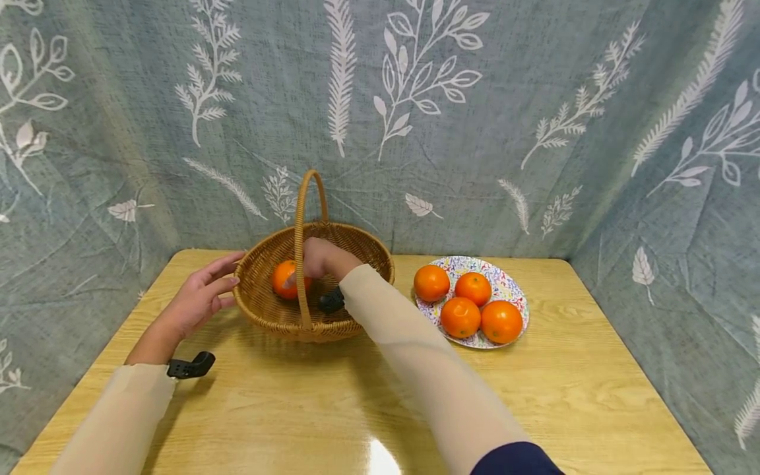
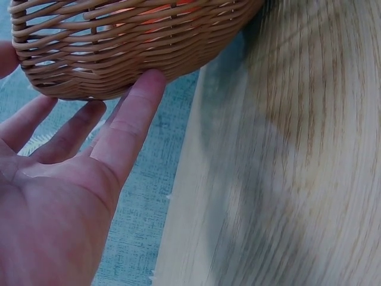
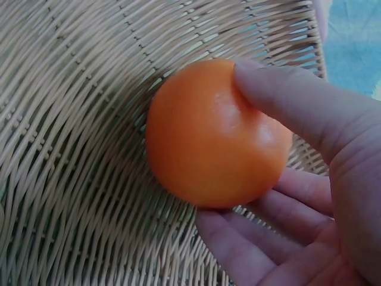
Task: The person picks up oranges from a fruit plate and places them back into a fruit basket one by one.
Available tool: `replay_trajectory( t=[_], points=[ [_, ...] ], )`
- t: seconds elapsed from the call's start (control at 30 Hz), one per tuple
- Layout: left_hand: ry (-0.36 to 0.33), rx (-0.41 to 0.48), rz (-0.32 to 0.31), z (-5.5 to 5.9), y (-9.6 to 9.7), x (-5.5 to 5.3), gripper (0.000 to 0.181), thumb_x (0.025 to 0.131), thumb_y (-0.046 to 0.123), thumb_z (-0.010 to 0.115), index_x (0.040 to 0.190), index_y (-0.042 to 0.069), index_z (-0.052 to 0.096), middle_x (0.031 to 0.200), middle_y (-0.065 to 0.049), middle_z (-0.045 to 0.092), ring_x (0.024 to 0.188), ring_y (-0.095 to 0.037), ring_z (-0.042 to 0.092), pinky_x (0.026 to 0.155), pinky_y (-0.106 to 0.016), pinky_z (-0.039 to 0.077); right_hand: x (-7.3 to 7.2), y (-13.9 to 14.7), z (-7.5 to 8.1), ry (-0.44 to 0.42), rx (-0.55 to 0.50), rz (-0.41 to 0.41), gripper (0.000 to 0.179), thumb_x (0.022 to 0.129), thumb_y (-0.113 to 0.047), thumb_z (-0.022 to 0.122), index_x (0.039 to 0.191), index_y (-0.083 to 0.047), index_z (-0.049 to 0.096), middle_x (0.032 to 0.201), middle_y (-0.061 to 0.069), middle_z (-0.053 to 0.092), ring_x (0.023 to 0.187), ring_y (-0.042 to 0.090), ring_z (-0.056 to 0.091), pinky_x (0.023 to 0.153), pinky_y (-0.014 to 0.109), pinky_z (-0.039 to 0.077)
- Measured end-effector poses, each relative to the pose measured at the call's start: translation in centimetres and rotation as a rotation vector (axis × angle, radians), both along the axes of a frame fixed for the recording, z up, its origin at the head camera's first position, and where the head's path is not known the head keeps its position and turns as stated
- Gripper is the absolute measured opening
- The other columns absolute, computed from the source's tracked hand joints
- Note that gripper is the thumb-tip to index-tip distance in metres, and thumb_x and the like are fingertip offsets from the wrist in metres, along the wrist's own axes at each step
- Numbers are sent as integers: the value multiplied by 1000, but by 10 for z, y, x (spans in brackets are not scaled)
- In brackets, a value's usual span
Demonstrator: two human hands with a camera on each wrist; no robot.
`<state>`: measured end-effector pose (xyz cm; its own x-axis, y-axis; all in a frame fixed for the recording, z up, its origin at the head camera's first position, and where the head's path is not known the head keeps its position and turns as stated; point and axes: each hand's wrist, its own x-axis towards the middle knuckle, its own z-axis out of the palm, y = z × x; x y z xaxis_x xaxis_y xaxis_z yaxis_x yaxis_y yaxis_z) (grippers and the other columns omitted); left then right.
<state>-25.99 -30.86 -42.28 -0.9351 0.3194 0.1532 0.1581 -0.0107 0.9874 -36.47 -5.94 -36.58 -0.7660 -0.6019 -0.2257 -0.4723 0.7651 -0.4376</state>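
A brown wicker basket (image 1: 267,322) with a tall arched handle (image 1: 300,218) stands toward the back of the table, left of the middle. My right hand (image 1: 323,256) reaches down into it behind the handle. It grips an orange (image 3: 208,137) low inside the basket, thumb on one side and fingers on the other, as the right wrist view shows. My left hand (image 1: 198,297) is at the basket's left side, its fingers extended. In the left wrist view those fingertips (image 2: 149,83) touch the woven outer wall.
To the right of the basket, a round plate with a colourful pattern (image 1: 512,290) bears several oranges (image 1: 460,318). Both stand on a light wooden table (image 1: 267,409). Grey-green cloth (image 1: 368,191) with white leaf prints hangs behind the table and at both sides.
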Motion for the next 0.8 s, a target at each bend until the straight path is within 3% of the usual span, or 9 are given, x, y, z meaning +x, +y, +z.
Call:
replay_trajectory(
  t=[0.1, 0.2, 0.4, 0.53, 0.8],
  points=[
    [3, -9, 4, 1, 0, 0, 59, 110, 14, 48, 163, 6, 23, 140, 7, 47, 118, 0, 63, 88, -24, 60, 2, 2, 3, -20, -28, -14, 34, 86, -43, 83, 95, -12, 72, 86, -1, 67, 83, 16, 60, 75, 25, 49],
    [2, -10, 2, 0, -1, 0, 60, 110, 14, 47, 164, 5, 22, 140, 7, 47, 118, 0, 63, 87, -23, 60, 5, 7, 8, -59, -64, -12, 37, 87, -40, 83, 109, -12, 75, 104, 2, 73, 100, 18, 66, 86, 28, 54],
    [3, -2, -11, -1, -1, -1, 59, 111, 14, 46, 164, 4, 21, 140, 6, 48, 118, -1, 63, 87, -24, 60, 9, 29, 17, -136, -188, -26, 59, 91, -31, 80, 143, -10, 61, 144, 8, 61, 133, 24, 57, 106, 36, 53],
    [0, -11, -3, 0, 0, 0, 60, 110, 15, 47, 164, 5, 21, 140, 6, 47, 118, 0, 63, 87, -23, 60, 11, 49, 25, -150, -310, -29, 64, 92, -28, 79, 148, -8, 55, 149, 8, 57, 138, 23, 54, 109, 36, 51],
    [-1, -8, 0, 0, 1, 1, 61, 111, 15, 47, 164, 4, 19, 140, 8, 47, 117, 1, 63, 87, -23, 60, 23, 95, 39, -93, -511, -76, 66, 89, -35, 82, 146, -13, 57, 146, 9, 60, 133, 20, 59, 109, 35, 51]
  ],
)
